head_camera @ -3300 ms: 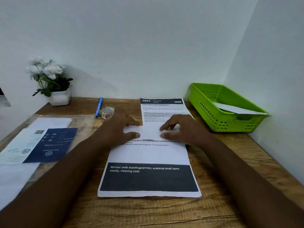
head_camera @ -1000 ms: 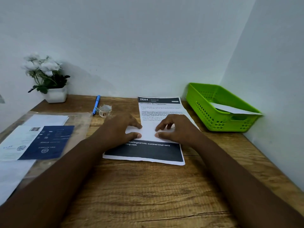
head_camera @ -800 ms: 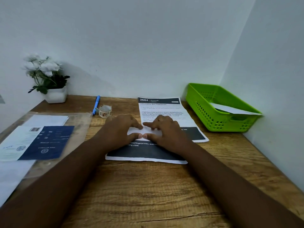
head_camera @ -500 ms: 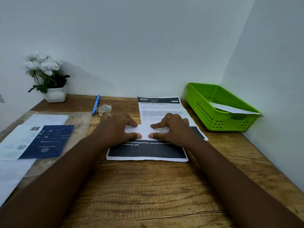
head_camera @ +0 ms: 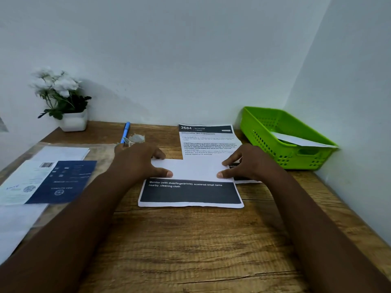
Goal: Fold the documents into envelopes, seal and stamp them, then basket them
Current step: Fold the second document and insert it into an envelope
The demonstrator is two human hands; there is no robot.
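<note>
White paper fills mid-frame: your left hand (head_camera: 139,163) and right hand (head_camera: 251,163) press the folded document (head_camera: 190,187) flat on the wooden tabletop (head_camera: 190,250), each grip loose, fingers extended, thumbs on the fold. At right, the green basket (head_camera: 264,123) holds an envelope (head_camera: 300,140).

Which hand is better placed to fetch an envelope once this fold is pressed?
Left, probably. The left hand presses the folded sheet on the side nearer the envelope pile; the right hand sits by the green basket.
</note>
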